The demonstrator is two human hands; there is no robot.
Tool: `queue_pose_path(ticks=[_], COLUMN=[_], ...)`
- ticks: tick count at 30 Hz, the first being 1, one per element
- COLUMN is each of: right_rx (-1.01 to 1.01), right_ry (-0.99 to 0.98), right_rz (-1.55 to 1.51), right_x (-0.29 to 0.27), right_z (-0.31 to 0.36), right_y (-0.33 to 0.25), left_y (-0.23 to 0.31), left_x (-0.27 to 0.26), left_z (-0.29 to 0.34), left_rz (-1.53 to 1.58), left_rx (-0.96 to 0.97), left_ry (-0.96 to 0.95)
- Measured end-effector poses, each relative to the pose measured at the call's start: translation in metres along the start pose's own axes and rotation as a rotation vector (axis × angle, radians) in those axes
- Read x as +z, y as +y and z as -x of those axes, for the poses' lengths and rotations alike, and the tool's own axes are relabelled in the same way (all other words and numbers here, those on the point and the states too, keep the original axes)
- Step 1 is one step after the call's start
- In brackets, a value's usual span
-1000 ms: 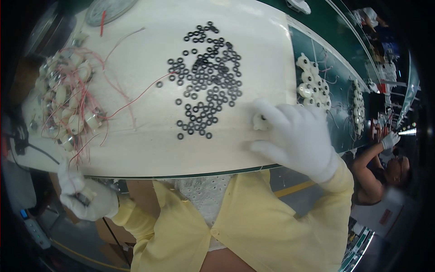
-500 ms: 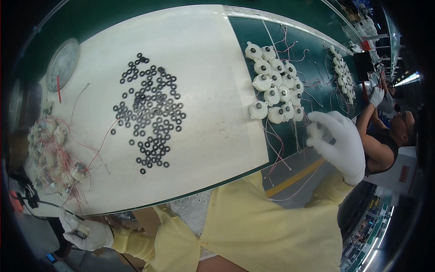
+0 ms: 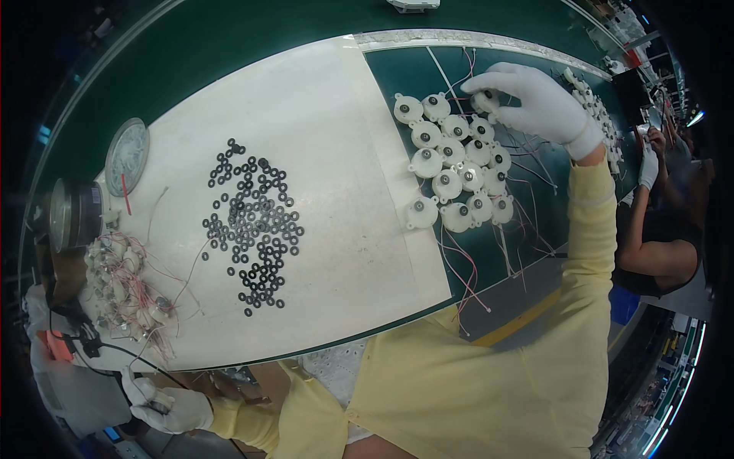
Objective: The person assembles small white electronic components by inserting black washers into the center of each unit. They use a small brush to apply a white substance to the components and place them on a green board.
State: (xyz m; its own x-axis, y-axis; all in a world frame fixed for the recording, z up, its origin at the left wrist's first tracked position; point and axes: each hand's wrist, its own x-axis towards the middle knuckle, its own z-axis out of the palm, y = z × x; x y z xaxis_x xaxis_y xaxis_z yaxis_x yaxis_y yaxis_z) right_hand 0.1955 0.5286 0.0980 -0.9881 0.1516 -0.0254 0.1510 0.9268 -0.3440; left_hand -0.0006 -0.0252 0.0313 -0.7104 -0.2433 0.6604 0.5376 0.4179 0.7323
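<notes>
My right hand [image 3: 527, 103], in a white glove, pinches a round white motor [image 3: 485, 99] with a dark centre. It is at the far end of a cluster of similar white motors [image 3: 451, 182], which lie dark centres up, with pink and white wires trailing off. My left hand [image 3: 172, 409], also gloved, is curled beyond the table's near left edge around a small part with a greyish end [image 3: 162, 401]. The fingers partly hide that part. Nearest to this hand is a heap of white motors [image 3: 126, 283] with tangled pink wires.
Many small black rings [image 3: 256, 222] are spread over the white sheet [image 3: 336, 168] on the green table. A round clear dish [image 3: 128, 157] and a clear tub [image 3: 75, 214] stand at the left. At the far right are more white motors [image 3: 604, 115] and a co-worker's gloved hand [image 3: 648, 164].
My right hand has moved away from me, from the near right of the motor cluster to its far end. My left hand remains curled beside the table edge. The whole view has shifted slightly.
</notes>
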Motion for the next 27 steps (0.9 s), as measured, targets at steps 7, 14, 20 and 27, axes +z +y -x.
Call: queue_pose_path(ticks=[7, 14, 20, 27], right_rx=[0.047, 0.007, 0.151, 0.132], right_ry=[-0.088, -0.043, -0.043, -0.021], right_rz=[-0.265, -0.197, -0.301, -0.259], right_x=[0.015, 0.017, 0.014, 0.018], right_z=[-0.022, -0.021, -0.017, -0.017], right_y=[0.016, 0.013, 0.001, 0.012], left_y=[0.001, 0.003, -0.012, 0.017], left_x=[-0.002, -0.004, 0.001, 0.002], left_z=[-0.003, -0.001, -0.002, 0.003], left_rz=[-0.007, -0.013, 0.009, -0.027], left_rx=[0.091, 0.171, 0.190, 0.267], left_ry=[0.003, -0.004, -0.015, -0.007])
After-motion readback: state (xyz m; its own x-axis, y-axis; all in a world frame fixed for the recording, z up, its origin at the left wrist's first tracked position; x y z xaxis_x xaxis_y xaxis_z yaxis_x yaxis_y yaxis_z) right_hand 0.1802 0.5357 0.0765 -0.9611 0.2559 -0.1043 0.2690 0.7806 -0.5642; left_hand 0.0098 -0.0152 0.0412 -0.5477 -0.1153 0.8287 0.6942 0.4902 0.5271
